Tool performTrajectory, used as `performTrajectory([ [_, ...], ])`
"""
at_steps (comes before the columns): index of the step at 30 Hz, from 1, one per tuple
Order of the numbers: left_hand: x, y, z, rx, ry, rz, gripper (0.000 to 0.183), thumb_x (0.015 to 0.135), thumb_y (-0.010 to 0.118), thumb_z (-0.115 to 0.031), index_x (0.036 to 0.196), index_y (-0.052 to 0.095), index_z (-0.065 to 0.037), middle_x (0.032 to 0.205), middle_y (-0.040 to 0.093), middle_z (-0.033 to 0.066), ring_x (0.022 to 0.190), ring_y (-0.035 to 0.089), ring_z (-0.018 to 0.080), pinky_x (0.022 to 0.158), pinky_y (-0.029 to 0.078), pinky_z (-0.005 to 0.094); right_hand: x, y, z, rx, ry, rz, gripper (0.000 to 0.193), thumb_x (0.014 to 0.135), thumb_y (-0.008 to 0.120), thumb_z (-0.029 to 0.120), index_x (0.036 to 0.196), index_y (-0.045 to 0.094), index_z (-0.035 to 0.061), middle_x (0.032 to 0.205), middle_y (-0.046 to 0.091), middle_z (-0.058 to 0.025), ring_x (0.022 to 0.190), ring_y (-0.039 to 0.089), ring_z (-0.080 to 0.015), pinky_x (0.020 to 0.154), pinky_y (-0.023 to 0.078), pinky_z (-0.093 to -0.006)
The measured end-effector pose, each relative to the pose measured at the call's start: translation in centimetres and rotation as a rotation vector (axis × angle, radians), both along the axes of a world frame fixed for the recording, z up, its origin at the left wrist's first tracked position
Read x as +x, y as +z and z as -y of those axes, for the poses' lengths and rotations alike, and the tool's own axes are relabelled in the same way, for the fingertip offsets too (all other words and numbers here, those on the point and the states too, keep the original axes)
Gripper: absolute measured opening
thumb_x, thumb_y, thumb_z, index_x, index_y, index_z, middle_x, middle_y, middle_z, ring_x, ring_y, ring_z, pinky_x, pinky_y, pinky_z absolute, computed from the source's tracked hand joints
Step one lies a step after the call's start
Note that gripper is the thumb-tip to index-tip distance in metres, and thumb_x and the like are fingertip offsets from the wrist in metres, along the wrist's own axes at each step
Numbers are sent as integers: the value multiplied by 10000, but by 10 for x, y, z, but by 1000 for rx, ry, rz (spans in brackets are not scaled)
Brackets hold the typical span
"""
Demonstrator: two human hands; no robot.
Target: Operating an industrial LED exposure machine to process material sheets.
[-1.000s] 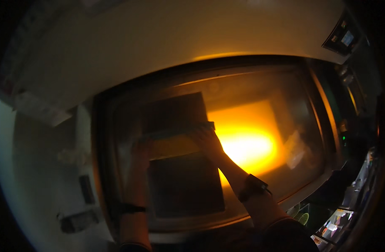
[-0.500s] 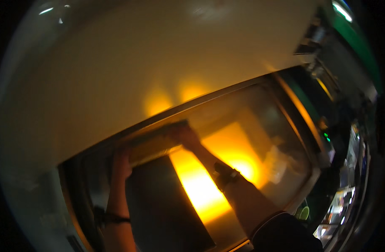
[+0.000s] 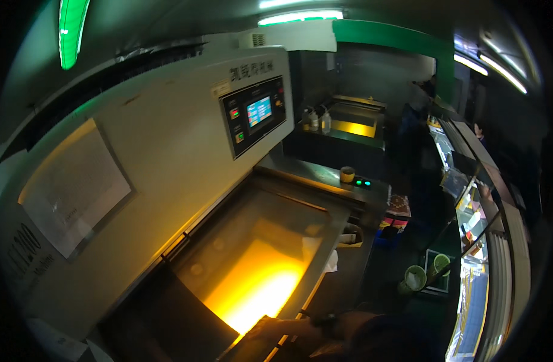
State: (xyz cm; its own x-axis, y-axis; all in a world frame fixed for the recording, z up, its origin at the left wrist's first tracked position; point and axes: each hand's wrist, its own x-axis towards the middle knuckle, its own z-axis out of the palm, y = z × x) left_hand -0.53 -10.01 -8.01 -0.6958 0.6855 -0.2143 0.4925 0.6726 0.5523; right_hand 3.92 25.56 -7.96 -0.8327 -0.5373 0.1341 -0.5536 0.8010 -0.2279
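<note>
Dark sheet (image 3: 162,314) covers the near-left part of the lit glass bed (image 3: 258,283), with our right hand (image 3: 261,333) at its corner, though we cannot tell whether that hand is spread or pinching.

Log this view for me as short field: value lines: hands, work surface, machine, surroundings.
Right hand: at the near edge of the glowing surface; grip unclear
Left hand: not in view
Glow: yellow-orange, brightest near the right hand
Dark flat piece: lower left, beside the glow
Control panel: screen lit
White paper: on the pale housing
Round container: beyond the surface, beside two small green lights
</note>
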Motion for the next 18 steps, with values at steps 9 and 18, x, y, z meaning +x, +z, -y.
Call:
performTrajectory([
  [9,85,-5,-50,-293,-178,-703,745,631,649,-153,1343,457,-50,1368,477,180,1253,433,411,950,415,513,108,14,-60,97,-375,-17,716,787,635,165,1428,315,175,1483,294,-111,1397,229,-286,1116,223,-519],
  [18,169,-55,-111,-384,32,-71,685,769,616,-181,1414,387,-192,1492,325,85,1151,508,367,941,448,481,446,-10,-65,-157,-1140,662,819,852,625,285,1506,142,187,1551,127,-169,1417,186,-353,1105,251,-530],
])
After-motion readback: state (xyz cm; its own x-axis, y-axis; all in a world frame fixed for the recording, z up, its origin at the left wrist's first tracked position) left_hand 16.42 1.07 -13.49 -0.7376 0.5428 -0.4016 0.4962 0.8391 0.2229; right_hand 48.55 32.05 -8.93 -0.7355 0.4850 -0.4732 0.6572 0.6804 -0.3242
